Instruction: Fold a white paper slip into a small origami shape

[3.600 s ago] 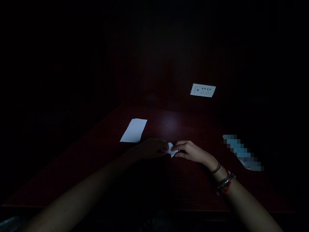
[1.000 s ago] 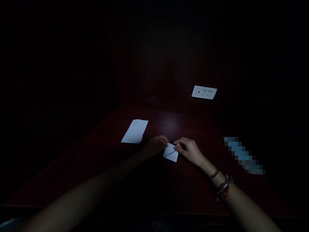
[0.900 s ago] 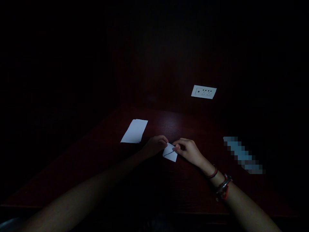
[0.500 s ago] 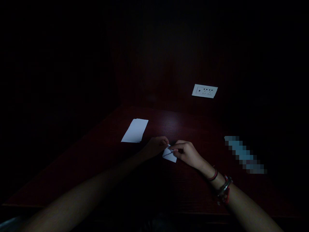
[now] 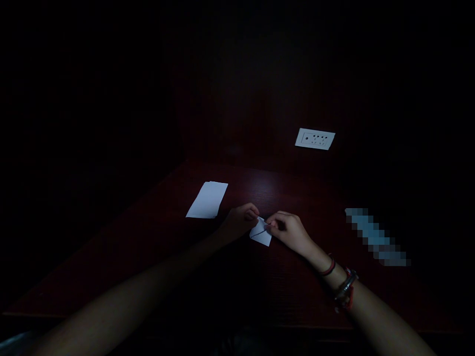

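Observation:
A small folded piece of white paper (image 5: 261,235) is held between my two hands, just above or on the dark red table; which of the two I cannot tell. A dark diagonal line, the edge of a fold, crosses it. My left hand (image 5: 242,218) is closed, pinching the paper's upper left edge with thumb and forefinger. On the other side my right hand (image 5: 291,230) pinches the upper right edge, its fingers curled. Farther left lies a stack of white paper sheets (image 5: 208,200), apart from both hands.
The table (image 5: 156,237) has a dark red wood surface and meets a dark back wall. A white power socket (image 5: 315,139) is set in that wall. To the right lies a pixelated bluish object (image 5: 374,237). Deep shadow covers the surroundings.
Both hands have risen slightly on the paper. My right fingers have drawn back from the paper's middle to its right edge, and the left fingers are curled tighter.

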### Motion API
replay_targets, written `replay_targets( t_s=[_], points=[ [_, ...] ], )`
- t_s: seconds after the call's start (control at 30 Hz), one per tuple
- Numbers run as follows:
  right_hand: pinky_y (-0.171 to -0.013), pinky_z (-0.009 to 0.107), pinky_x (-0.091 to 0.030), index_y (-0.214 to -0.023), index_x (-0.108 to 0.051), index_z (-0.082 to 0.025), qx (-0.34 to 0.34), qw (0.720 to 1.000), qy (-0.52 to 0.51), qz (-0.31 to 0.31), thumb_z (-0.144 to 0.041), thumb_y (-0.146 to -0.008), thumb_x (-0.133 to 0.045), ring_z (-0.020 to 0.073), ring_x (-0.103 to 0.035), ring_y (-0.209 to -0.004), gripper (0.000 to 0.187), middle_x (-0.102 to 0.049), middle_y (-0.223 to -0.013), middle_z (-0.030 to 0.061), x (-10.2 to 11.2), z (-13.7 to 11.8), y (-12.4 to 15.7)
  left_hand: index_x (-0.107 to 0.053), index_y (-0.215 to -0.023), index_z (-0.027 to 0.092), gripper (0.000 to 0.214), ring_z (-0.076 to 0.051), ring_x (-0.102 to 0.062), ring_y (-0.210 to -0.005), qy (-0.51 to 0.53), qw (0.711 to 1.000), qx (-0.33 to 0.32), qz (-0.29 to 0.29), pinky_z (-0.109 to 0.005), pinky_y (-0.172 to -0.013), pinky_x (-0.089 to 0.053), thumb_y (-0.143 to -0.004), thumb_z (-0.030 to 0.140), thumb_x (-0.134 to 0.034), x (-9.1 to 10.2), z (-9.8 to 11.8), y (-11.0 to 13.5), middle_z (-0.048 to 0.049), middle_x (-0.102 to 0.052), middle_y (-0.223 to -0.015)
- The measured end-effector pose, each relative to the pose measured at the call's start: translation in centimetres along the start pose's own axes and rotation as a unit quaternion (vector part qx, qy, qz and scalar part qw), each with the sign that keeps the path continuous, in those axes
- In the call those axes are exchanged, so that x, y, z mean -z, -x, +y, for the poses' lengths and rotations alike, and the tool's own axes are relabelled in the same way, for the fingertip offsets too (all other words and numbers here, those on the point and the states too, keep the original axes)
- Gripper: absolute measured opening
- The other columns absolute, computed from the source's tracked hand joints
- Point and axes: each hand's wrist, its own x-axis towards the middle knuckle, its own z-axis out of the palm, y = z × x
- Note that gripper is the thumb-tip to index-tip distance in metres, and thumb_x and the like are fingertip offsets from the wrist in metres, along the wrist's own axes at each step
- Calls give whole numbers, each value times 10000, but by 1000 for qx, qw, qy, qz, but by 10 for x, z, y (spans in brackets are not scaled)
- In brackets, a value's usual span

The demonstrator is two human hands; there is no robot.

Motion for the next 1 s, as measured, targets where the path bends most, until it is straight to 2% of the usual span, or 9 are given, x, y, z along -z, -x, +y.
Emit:
replay_targets(
  t_s=[0.17,0.3,0.4,0.57,0.7,0.83,0.9,1.0],
  points=[
    [-598,217,-378,-799,-589,-175,41,999,-26,-20,-251,-712,-487,111,-493,-665,154,-547,-752,31,1,-6,1,-484,-772,165,119,-83,-505,-590,17,1000,11,-1,-178,-517,-374,-685,244,-465,0,2,-1,23,-544,-668],
    [-608,230,-379,-800,-583,-172,5,1000,-4,4,-217,-713,-472,118,-491,-658,148,-555,-725,25,1,3,0,-495,-812,163,165,-97,-522,-625,32,999,24,-11,-195,-541,-393,-718,282,-430,0,2,-1,7,-561,-712],
    [-628,240,-388,-844,-568,-176,-28,999,-2,23,-206,-706,-473,123,-494,-670,170,-562,-754,25,-1,10,-1,-495,-831,171,173,-103,-530,-643,39,999,25,-24,-198,-556,-402,-699,277,-464,-1,0,0,9,-564,-719],
    [-736,263,-378,-921,-559,-184,-9,999,-15,37,-247,-672,-531,153,-482,-841,258,-528,-907,51,-2,15,-1,-494,-836,172,165,-106,-543,-686,37,999,1,-35,-210,-613,-416,-690,245,-477,0,6,2,5,-570,-750],
    [-629,244,-395,-815,-593,-176,-28,999,-43,11,-280,-726,-467,137,-522,-702,186,-581,-769,31,1,11,-2,-493,-856,175,161,-102,-535,-720,10,999,-31,-20,-209,-631,-418,-708,222,-452,0,14,4,-3,-560,-801],
    [-604,238,-381,-737,-609,-170,-31,997,-29,70,-283,-733,-461,131,-520,-656,186,-590,-711,29,7,3,-2,-490,-898,188,201,-96,-523,-713,-24,998,-51,-6,-209,-639,-407,-704,235,-469,1,18,4,0,-552,-813],
    [-627,243,-381,-748,-612,-173,-26,996,-38,75,-290,-729,-467,133,-519,-675,187,-591,-729,32,8,1,-2,-498,-898,190,209,-96,-519,-693,-40,998,-54,-8,-212,-633,-401,-701,258,-478,2,19,4,2,-551,-805],
    [-637,247,-397,-880,-576,-178,-49,991,-122,33,-312,-699,-506,131,-519,-696,236,-583,-771,29,6,4,-3,-514,-851,177,184,-100,-521,-644,-43,998,-41,-34,-208,-589,-396,-713,285,-459,4,15,3,9,-556,-708]
  ],
)
